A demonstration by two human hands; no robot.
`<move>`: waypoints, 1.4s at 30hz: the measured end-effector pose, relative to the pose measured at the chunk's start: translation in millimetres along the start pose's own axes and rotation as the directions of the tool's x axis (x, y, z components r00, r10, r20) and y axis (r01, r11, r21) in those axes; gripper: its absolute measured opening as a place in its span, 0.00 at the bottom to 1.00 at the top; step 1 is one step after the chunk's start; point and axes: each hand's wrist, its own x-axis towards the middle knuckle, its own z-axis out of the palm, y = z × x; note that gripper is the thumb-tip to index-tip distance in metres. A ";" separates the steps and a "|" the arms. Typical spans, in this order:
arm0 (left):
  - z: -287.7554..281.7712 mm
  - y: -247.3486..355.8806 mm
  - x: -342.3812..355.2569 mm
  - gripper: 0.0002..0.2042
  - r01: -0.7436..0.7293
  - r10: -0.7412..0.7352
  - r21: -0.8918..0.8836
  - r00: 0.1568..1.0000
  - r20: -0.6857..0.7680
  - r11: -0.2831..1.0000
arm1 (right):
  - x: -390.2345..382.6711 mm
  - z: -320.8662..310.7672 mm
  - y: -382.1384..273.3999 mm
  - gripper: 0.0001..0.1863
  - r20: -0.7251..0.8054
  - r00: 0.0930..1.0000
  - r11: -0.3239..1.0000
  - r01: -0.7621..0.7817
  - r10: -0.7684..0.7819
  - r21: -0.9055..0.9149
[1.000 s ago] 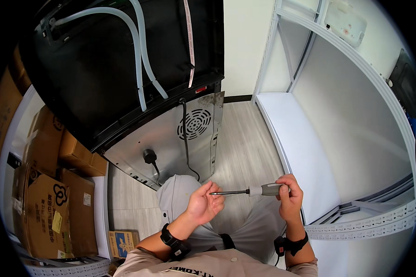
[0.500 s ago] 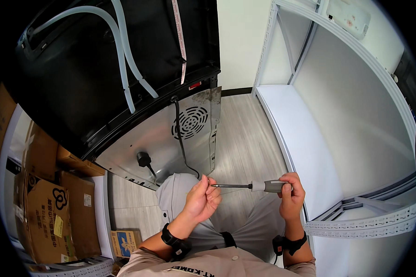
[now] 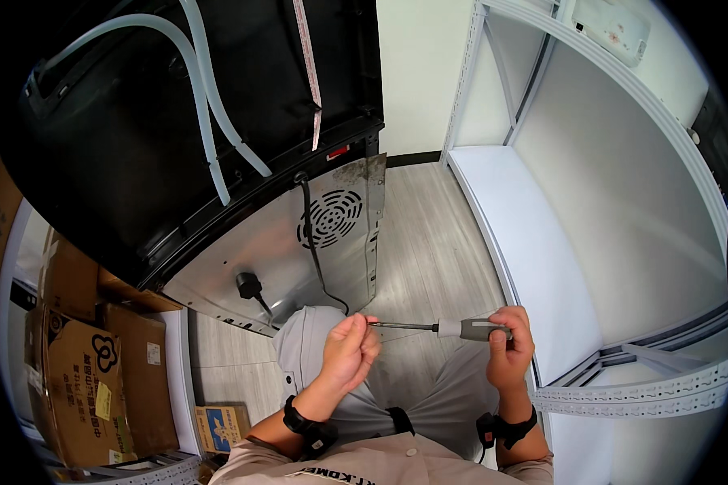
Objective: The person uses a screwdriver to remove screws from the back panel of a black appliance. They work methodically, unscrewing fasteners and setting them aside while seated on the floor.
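My right hand (image 3: 510,356) is wrapped around the grey end of a screwdriver (image 3: 469,328), which lies level and points left. At the screwdriver's tip, my left hand (image 3: 350,353) is closed in a pinch. Whatever its fingertips hold, if anything, is too small to make out. Beyond my hands stands a tall black appliance (image 3: 129,153) with a silver metal panel (image 3: 214,271) low on its back. That panel has a round slotted vent (image 3: 330,218), a black power cord (image 3: 312,242) and a black plug (image 3: 249,284).
Two pale hoses (image 3: 206,113) and a printed strip (image 3: 309,61) hang down the appliance. A white metal shelf (image 3: 534,242) runs along my right. Cardboard boxes (image 3: 81,380) fill a shelf at left, with a small blue-printed box (image 3: 222,428) below. My grey-trousered knee (image 3: 303,331) is near the panel.
The right-hand fingers have shifted slightly on the screwdriver handle, which seems turned a little. The left hand stays at the tip. The view has moved slightly, with the appliance lower and further left.
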 end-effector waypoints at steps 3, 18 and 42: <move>-1.4 1.4 -0.5 0.13 -0.056 0.058 0.070 0.998 -0.028 0.996 | -2.4 1.2 -0.3 0.12 0.015 1.000 1.000 0.008 -0.008 -0.016; -6.9 6.1 -5.1 0.14 -0.341 0.332 0.096 0.938 0.100 0.935 | -24.0 24.4 -0.7 0.13 0.019 0.983 0.969 -0.183 0.182 0.164; -7.5 11.9 -10.3 0.14 -0.352 0.343 0.011 0.920 0.191 0.936 | -23.1 29.5 -11.4 0.17 -0.002 0.979 0.953 -0.200 0.206 0.229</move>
